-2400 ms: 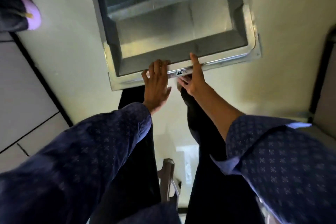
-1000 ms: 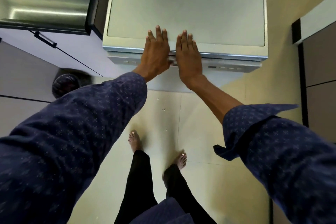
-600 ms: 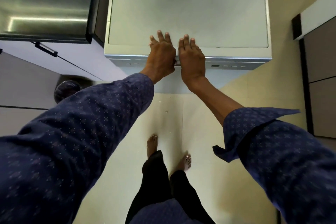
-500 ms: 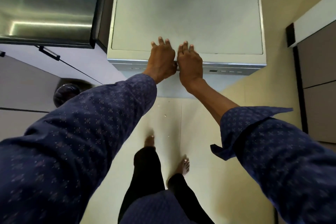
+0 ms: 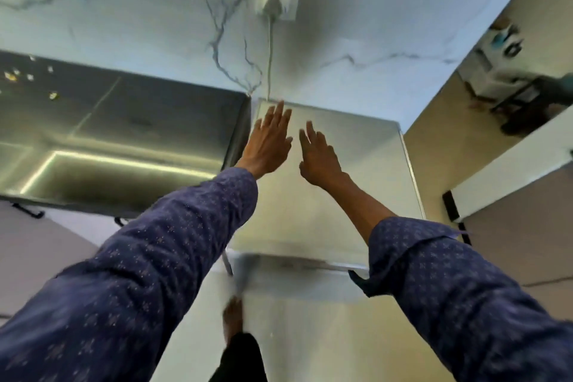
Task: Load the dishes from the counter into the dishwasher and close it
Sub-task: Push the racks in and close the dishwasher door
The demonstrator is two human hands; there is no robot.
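Steel dishwasher [image 5: 356, 170] stands shut; left hand [image 5: 269, 141] and right hand [image 5: 317, 156], both empty, fingers spread, hover over its top.

Pale grey dishwasher [image 5: 356, 183] with flat smooth top, door shut, standing just beside the dark glossy desk [image 5: 124, 130], against a marble wall

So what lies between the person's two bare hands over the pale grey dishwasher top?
Nothing. In the head view, the left hand and right hand are apart, with only bare pale grey dishwasher top showing in the gap.
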